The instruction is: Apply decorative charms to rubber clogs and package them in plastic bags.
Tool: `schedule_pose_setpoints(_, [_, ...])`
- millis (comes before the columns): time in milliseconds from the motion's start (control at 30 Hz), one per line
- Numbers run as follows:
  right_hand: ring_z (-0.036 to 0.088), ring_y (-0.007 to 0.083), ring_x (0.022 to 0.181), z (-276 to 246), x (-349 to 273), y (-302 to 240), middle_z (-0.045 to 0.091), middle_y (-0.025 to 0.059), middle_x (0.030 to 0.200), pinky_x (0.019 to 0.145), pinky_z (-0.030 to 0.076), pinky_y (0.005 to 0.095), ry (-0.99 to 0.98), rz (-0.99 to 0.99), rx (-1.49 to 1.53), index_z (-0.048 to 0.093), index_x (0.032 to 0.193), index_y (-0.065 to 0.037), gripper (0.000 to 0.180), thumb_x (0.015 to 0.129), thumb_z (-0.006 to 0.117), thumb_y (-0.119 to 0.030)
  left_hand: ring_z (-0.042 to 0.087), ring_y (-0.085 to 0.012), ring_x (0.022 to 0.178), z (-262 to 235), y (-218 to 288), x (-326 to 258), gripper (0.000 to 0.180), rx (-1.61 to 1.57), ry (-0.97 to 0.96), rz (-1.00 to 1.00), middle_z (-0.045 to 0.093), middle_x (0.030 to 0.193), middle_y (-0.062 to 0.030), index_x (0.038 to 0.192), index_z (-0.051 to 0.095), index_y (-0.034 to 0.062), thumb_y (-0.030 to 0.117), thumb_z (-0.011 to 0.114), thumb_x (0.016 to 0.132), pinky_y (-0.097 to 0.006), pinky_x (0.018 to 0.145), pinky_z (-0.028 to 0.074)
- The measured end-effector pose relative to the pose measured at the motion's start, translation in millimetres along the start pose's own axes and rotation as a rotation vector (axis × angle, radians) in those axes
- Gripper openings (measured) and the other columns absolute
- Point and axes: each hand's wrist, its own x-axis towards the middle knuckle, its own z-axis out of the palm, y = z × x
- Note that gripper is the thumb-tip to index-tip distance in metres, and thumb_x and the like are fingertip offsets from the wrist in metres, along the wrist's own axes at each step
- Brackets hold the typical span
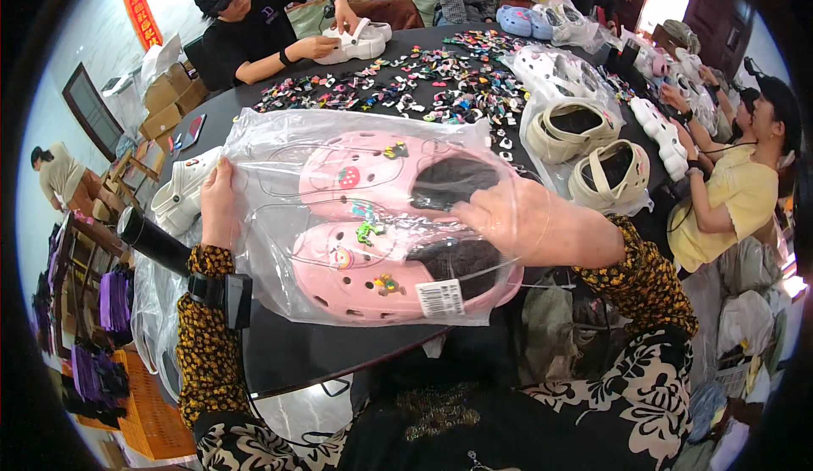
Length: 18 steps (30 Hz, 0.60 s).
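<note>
A pair of pink foam clogs [368,295] with small decorative charms lies side by side in a clear plastic bag [262,145], held up in front of me over the table. A white label hangs by the heel of the nearer clog. My left hand [219,204] grips the left edge of the bag, its fingertips partly behind the film. At the bag's right end my right hand [529,221] reaches in, fingers curled onto the clogs between their heel openings. Just left of my left hand rests a white clog [182,193].
Loose colourful charms [457,82] cover the middle of the dark table [339,357]. Beige clogs [611,175] stand at right, near a bagged white pair [546,73]. Across the table a person [254,27] handles a white clog; another [737,183] sits at right. An orange crate [152,412] stands lower left.
</note>
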Motion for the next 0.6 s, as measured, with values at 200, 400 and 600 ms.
schedule_pose_setpoints(200, [0.06, 0.0276, 0.072, -9, -26, 5, 0.055, 0.0099, 0.078, 0.067, 0.048, 0.0366, -0.153, 0.082, 0.086, 0.056, 0.096, -0.001, 0.022, 0.074, 0.057, -0.004, 0.053, -0.01, 0.09, -13, -2, 15, 0.038, 0.057, 0.121, 0.052, 0.062, 0.101, -0.0035, 0.11, 0.061, -0.0047, 0.03, 0.051, 0.098, -0.023, 0.081, 0.042])
schedule_pose_setpoints(400, [0.058, 0.0296, 0.072, -20, -44, 7, 0.055, 0.0106, 0.077, 0.065, 0.046, 0.0383, -0.12, 0.111, 0.109, 0.056, 0.1, -0.001, 0.03, 0.071, 0.061, -0.005, 0.053, -0.0098, 0.09, -11, -4, 21, 0.04, 0.279, 0.08, 0.123, 0.062, 0.101, -0.0035, 0.11, 0.061, -0.0065, 0.03, 0.051, 0.098, -0.024, 0.082, 0.041])
schedule_pose_setpoints(600, [0.059, 0.0296, 0.075, -31, -64, 2, 0.055, 0.0123, 0.077, 0.065, 0.047, 0.0379, -0.148, 0.234, 0.056, 0.056, 0.097, 0.002, 0.025, 0.073, 0.057, -0.006, 0.052, -0.0101, 0.088, -34, -22, 49, 0.043, 0.285, 0.113, 0.058, 0.063, 0.099, -0.0038, 0.109, 0.062, -0.0071, 0.033, 0.05, 0.098, -0.024, 0.08, 0.041])
